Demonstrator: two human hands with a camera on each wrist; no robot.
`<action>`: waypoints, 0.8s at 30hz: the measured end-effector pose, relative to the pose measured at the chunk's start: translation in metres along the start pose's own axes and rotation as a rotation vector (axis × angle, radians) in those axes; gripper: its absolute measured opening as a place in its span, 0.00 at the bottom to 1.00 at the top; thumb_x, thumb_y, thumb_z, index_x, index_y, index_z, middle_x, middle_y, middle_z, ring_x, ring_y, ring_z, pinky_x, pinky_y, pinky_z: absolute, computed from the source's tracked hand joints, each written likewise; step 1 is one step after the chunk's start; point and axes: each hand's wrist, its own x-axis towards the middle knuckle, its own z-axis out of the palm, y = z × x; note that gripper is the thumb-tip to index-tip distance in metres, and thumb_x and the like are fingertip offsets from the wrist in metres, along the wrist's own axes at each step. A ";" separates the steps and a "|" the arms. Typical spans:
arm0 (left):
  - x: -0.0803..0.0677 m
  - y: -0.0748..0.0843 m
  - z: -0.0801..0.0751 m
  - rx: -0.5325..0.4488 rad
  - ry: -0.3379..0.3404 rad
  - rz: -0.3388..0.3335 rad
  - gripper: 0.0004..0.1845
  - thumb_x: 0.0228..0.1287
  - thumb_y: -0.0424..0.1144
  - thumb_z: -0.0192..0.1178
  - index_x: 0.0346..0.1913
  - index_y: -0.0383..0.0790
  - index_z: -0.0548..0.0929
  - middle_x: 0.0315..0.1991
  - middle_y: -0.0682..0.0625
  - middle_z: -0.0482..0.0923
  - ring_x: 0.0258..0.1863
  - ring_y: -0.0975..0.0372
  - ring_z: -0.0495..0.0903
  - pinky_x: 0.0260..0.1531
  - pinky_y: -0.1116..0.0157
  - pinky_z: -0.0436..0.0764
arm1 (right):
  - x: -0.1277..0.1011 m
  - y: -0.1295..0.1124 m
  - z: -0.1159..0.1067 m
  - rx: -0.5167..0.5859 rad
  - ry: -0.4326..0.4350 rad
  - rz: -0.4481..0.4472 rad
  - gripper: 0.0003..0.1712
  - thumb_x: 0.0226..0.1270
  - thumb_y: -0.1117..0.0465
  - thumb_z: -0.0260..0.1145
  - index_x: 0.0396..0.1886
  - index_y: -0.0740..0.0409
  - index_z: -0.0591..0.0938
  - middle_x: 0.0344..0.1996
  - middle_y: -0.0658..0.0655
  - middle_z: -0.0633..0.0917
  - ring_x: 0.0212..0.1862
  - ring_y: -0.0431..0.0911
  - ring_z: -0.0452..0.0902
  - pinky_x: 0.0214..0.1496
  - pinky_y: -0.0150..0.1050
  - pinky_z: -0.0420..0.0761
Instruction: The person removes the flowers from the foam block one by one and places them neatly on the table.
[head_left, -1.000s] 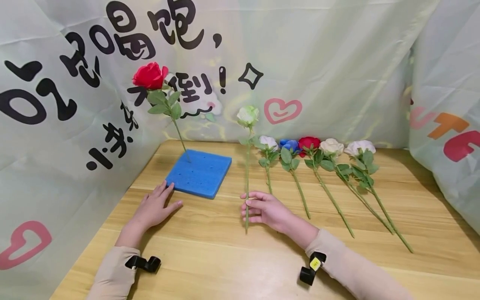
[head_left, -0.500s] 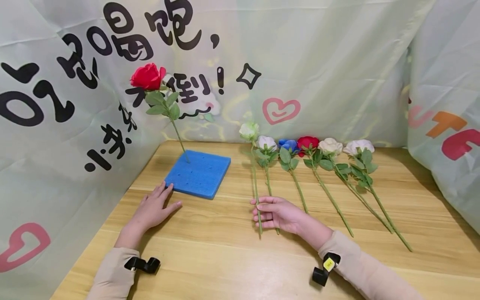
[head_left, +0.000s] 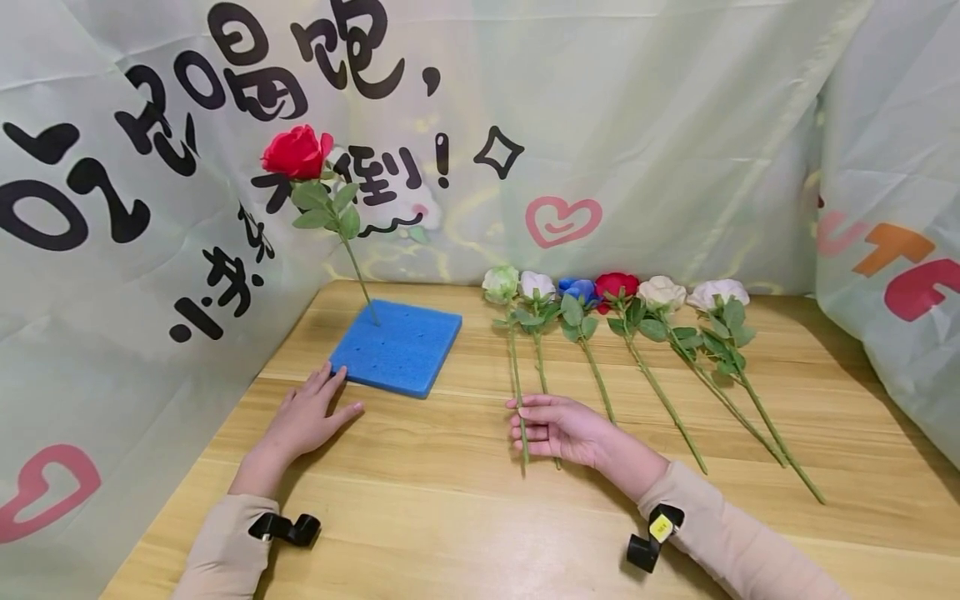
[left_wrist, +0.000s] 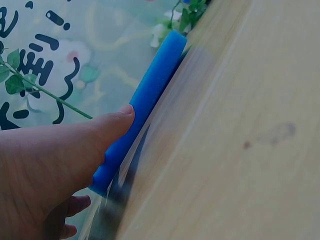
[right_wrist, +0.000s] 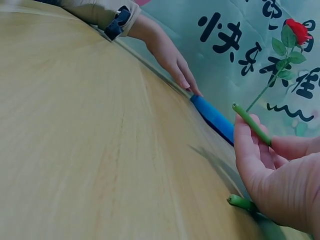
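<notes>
Since the earlier frames the pale green rose [head_left: 501, 283] has come down: its bloom was raised above the row a second ago and now lies on the counter [head_left: 450, 517] at the left end of the row of flowers, just beside the white rose [head_left: 537, 285]. Right hand [head_left: 558, 429] has shifted slightly rightward with it.

Right hand: fingers curled round the lower stem of the pale green rose, grip closed on it; in the right wrist view the stem end [right_wrist: 251, 124] sticks out past the fingertips. A second stem end [right_wrist: 241, 202] shows under the palm, touching the counter; whether the hand presses it I cannot tell.

Left hand [head_left: 307, 417]: flat on the counter near its left edge, fingers straight, grip open, holding nothing. Fingertips touch the near corner of the blue foam block [head_left: 397, 346]; the left wrist view shows the thumb [left_wrist: 117, 122] against the block's side.

Blue foam block lies towards the far left corner of the counter. One red rose [head_left: 297, 152] stands in it, stem tilted left.

Row along the far edge, left to right after the white rose: blue rose [head_left: 579, 289], second red rose [head_left: 617, 285], cream rose [head_left: 662, 292], pale pink rose [head_left: 718, 292], all lying flat, stems pointing to the near edge.

Printed backdrop [head_left: 600, 125] hangs behind and on both sides.
</notes>
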 end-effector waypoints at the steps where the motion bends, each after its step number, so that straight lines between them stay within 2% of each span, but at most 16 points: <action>1: 0.000 0.000 0.000 -0.001 0.000 0.001 0.46 0.68 0.67 0.48 0.78 0.40 0.52 0.78 0.34 0.42 0.77 0.39 0.44 0.69 0.32 0.44 | -0.001 0.000 0.000 0.003 0.008 -0.001 0.15 0.75 0.68 0.51 0.58 0.63 0.72 0.36 0.53 0.85 0.40 0.43 0.84 0.51 0.40 0.85; 10: 0.001 -0.002 0.001 0.003 0.000 -0.003 0.47 0.68 0.67 0.48 0.78 0.40 0.51 0.78 0.34 0.42 0.77 0.39 0.44 0.69 0.32 0.44 | -0.014 -0.005 -0.016 0.043 0.083 -0.026 0.18 0.76 0.68 0.50 0.63 0.65 0.69 0.36 0.53 0.85 0.40 0.44 0.85 0.53 0.40 0.84; 16: 0.001 -0.002 0.000 0.002 -0.004 -0.001 0.47 0.67 0.68 0.47 0.78 0.40 0.51 0.78 0.33 0.42 0.77 0.39 0.44 0.68 0.32 0.44 | -0.023 -0.007 -0.025 0.012 0.072 -0.027 0.21 0.76 0.68 0.50 0.65 0.68 0.66 0.39 0.55 0.85 0.42 0.45 0.85 0.53 0.40 0.84; 24: 0.001 0.001 -0.001 -0.002 -0.013 0.003 0.47 0.68 0.67 0.47 0.78 0.39 0.51 0.78 0.33 0.42 0.76 0.38 0.44 0.68 0.31 0.44 | -0.026 -0.010 -0.026 -0.052 0.066 -0.018 0.30 0.79 0.58 0.49 0.70 0.73 0.59 0.53 0.61 0.83 0.54 0.50 0.82 0.63 0.46 0.78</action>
